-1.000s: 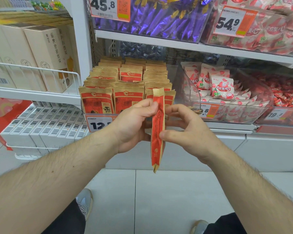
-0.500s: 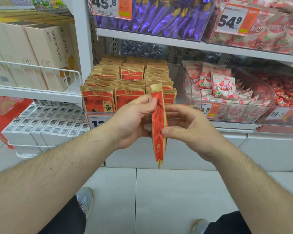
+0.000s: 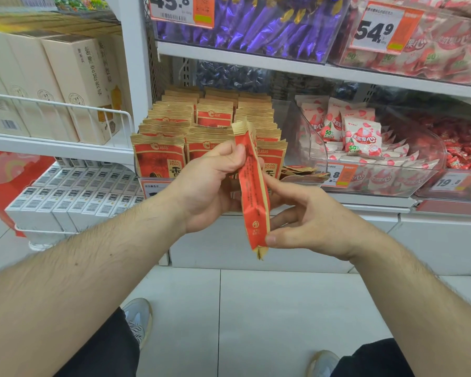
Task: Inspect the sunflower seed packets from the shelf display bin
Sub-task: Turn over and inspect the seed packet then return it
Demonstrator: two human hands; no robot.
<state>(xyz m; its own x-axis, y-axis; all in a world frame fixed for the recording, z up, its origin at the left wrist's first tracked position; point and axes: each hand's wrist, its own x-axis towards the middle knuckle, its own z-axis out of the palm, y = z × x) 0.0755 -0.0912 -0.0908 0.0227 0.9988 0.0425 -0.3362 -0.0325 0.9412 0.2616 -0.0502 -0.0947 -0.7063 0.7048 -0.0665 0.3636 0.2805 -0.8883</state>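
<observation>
A red and tan sunflower seed packet [image 3: 252, 186] hangs edge-on in front of the shelf, held between both hands. My left hand [image 3: 207, 190] pinches its upper part with thumb and fingers. My right hand [image 3: 307, 221] holds its lower end, thumb near the bottom seam. Behind them stands the display bin [image 3: 158, 186] with several rows of the same upright packets [image 3: 161, 159]. A few packets lie flat [image 3: 297, 171] to the right of the bin.
A clear bin of pink-and-white candy bags [image 3: 365, 142] sits to the right, red candies [image 3: 465, 153] beyond. Purple wrapped sweets [image 3: 256, 28] fill the shelf above. Beige boxes [image 3: 74, 83] and white boxes [image 3: 74, 191] stand on wire racks at left. The tiled floor [image 3: 256, 322] lies below.
The packet has tilted, its top leaning left and its bottom swinging right. My right hand has slid down to the packet's lower end. The view has shifted slightly closer to the shelf.
</observation>
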